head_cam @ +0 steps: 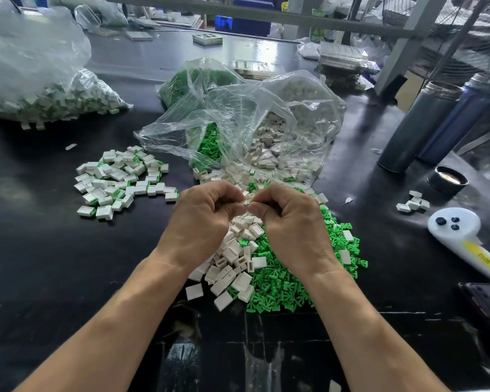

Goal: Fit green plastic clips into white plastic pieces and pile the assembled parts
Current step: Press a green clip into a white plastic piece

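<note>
Centrally, a small white plastic piece (pixel 245 201) is pinched between the curled fingertips of the left hand (pixel 203 222) and the right hand (pixel 290 226), held just above loose heaps of white pieces (pixel 232 261) and green clips (pixel 292 281). Assembled parts (pixel 122 181) are piled to the left on the black table (pixel 40 264). Such parts are judged light, stiff and slightly slippery, best gripped by their flat side walls.

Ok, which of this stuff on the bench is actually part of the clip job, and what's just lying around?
Part of the job:
loose green clips
white pieces
assembled pile
left hand and right hand, pinching a piece together

Lying about:
white controller
two dark cylinders
black cap
phone
</note>
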`<state>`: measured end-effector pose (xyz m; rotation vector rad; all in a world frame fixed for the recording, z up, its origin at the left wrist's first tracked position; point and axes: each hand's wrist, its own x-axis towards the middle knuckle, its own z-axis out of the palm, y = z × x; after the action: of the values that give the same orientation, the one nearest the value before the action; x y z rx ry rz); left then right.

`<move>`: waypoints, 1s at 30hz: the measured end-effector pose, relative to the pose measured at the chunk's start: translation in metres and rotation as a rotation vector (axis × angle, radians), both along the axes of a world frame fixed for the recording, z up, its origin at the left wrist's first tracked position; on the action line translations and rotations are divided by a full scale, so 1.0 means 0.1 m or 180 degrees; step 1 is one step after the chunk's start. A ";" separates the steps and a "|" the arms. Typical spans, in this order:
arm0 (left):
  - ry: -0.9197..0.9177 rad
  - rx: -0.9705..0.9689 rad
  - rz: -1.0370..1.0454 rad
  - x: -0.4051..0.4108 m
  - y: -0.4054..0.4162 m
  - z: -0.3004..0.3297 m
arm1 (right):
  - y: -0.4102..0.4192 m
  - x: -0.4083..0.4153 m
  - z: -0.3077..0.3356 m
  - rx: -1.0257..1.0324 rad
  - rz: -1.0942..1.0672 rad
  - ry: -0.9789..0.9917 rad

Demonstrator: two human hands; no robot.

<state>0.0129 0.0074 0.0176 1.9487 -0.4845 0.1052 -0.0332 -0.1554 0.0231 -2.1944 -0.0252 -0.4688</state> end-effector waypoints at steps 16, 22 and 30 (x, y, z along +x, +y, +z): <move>0.0559 -0.0983 -0.0238 0.00 -0.06 0.03 | -0.02 0.04 0.05 0.1753 0.0072 0.0379; 0.0546 -0.1098 -0.0518 -0.03 -0.13 0.04 | 0.11 0.01 0.09 0.1781 0.0139 0.0711; 0.0578 -0.1123 -0.0690 -0.09 -0.17 0.04 | 0.18 0.03 0.05 0.1850 -0.0005 0.0548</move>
<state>0.0044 -0.0095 0.0211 1.5347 -0.5154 -0.1177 -0.0301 -0.1379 0.0277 -1.6534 0.1843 -0.2439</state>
